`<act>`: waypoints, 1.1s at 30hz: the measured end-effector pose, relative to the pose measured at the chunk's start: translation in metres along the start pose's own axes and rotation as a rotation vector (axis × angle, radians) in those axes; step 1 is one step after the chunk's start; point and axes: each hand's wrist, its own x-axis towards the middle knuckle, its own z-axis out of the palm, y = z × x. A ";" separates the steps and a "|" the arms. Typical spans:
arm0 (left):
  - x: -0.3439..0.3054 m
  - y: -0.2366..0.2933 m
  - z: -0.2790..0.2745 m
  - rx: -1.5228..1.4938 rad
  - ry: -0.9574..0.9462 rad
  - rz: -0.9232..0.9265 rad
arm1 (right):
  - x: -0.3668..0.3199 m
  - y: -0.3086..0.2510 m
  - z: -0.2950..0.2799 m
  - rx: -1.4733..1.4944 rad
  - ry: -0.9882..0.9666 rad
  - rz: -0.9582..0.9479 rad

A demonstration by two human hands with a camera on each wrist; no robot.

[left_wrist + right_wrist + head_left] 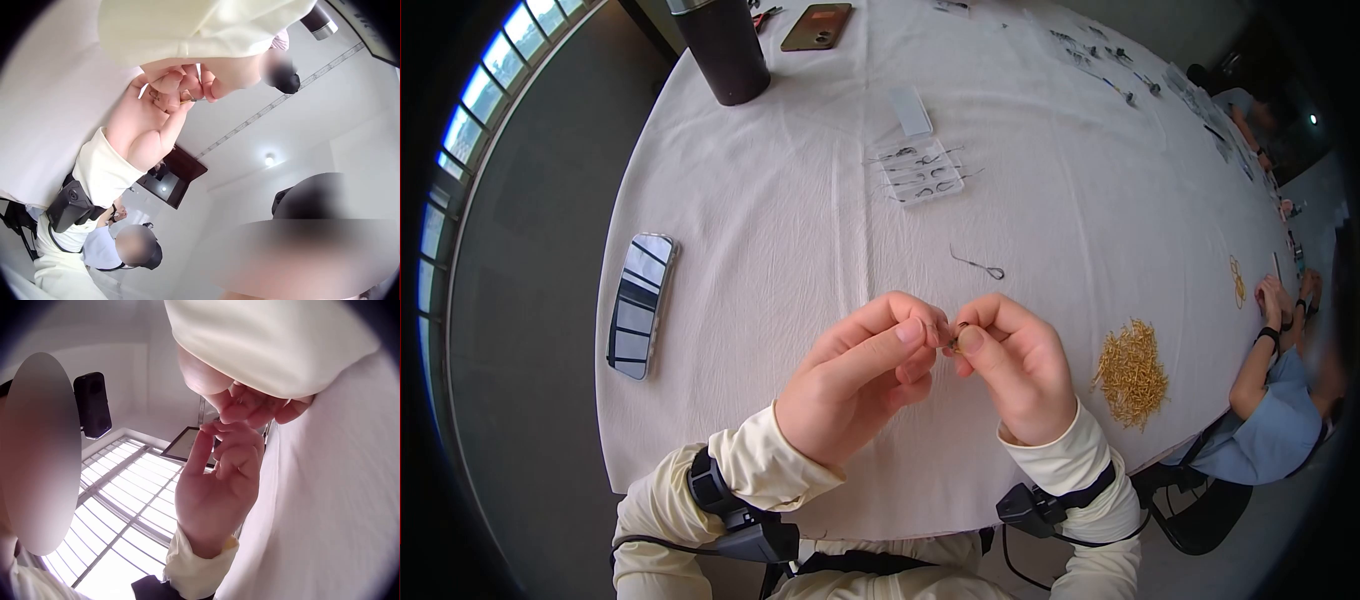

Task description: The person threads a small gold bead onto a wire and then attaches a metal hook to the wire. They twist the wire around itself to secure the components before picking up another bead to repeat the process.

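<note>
Above the near part of the cloth, both hands meet fingertip to fingertip. The left hand (860, 375) pinches something thin and tiny between thumb and forefinger. The right hand (1020, 370) pinches a small dark piece (953, 341) at the same spot; its shape is mostly hidden by the fingers. In the left wrist view a thin gold-coloured bit (186, 101) shows at the fingertips. Beyond the hands lies a dark looped strand (994, 272) on the cloth. Farther off, a clear compartment box (930, 172) holds several dark looped strands.
A pile of small gold pieces (1133, 374) lies right of the hands. A phone (640, 305) is at the left, a dark bottle (725, 55) and another phone (817, 27) at the far left. Another person's arms (1258, 365) rest at the table's right edge.
</note>
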 end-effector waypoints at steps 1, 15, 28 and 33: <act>0.000 0.000 0.000 -0.019 -0.008 -0.005 | 0.000 0.000 0.000 0.001 0.000 0.000; 0.004 -0.002 -0.007 0.220 0.032 0.059 | -0.001 0.003 0.005 -0.041 0.003 0.008; 0.004 -0.003 -0.005 0.711 0.073 0.338 | 0.000 0.008 0.006 -0.168 0.018 -0.131; 0.003 -0.004 -0.007 0.903 0.076 0.434 | 0.000 0.009 0.003 -0.064 -0.001 -0.127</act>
